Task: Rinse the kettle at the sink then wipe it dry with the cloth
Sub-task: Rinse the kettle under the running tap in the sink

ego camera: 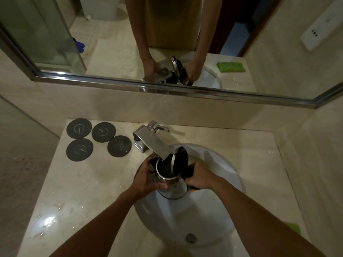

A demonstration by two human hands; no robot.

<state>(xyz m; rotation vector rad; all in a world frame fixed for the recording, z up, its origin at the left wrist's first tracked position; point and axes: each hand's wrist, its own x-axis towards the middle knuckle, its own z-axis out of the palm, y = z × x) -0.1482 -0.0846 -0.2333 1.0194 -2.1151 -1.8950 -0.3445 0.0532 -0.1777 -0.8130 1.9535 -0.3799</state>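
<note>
A steel kettle (171,188) with a black lid (181,157) flipped open is held over the white sink (219,210), its mouth right under the square chrome tap (154,143). My left hand (148,179) grips the kettle's body from the left. My right hand (199,176) grips the black handle on the right. A green cloth (293,228) lies on the counter at the right, mostly hidden behind my right arm. I cannot tell whether water is running.
Several round dark coasters (96,139) lie on the marble counter (74,191) at the back left. Water drops sit on the counter's left part. A mirror (167,43) runs along the wall behind the tap. The drain (191,237) is at the basin's near side.
</note>
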